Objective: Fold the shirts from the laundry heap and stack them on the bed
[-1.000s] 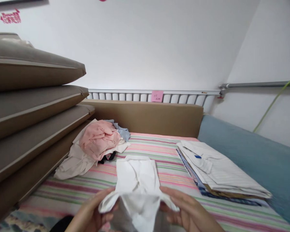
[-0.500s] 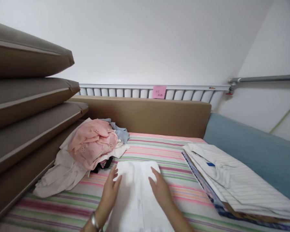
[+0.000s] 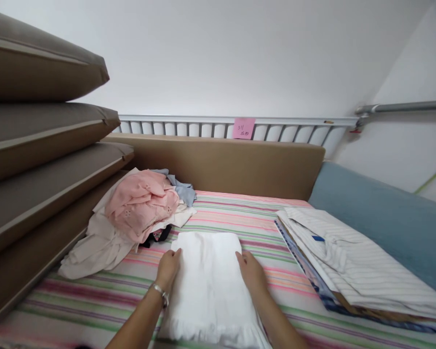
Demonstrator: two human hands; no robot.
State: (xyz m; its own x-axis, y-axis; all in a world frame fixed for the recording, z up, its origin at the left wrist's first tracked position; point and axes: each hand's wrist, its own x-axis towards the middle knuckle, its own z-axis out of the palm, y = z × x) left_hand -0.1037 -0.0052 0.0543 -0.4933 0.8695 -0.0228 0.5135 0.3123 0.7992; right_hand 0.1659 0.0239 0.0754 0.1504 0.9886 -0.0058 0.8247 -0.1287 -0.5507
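A folded white garment (image 3: 208, 283) lies flat on the striped bedsheet (image 3: 257, 228) in front of me. My left hand (image 3: 168, 267) grips its far left edge, fingers curled over the cloth, a bracelet on the wrist. My right hand (image 3: 251, 270) holds its far right edge the same way. Both forearms reach in from the bottom of the view.
A heap of unfolded clothes, pink on top (image 3: 139, 206), lies at the left against stacked brown cushions (image 3: 39, 160). Folded striped shirts (image 3: 352, 264) are piled at the right beside a blue bolster (image 3: 385, 213). A tan headboard (image 3: 221, 165) and white rail with a pink note (image 3: 243, 128) stand behind.
A second ago both hands held the white garment up near me. It now lies flat on the sheet, and my hands have moved from pressing on it to gripping its far corners.
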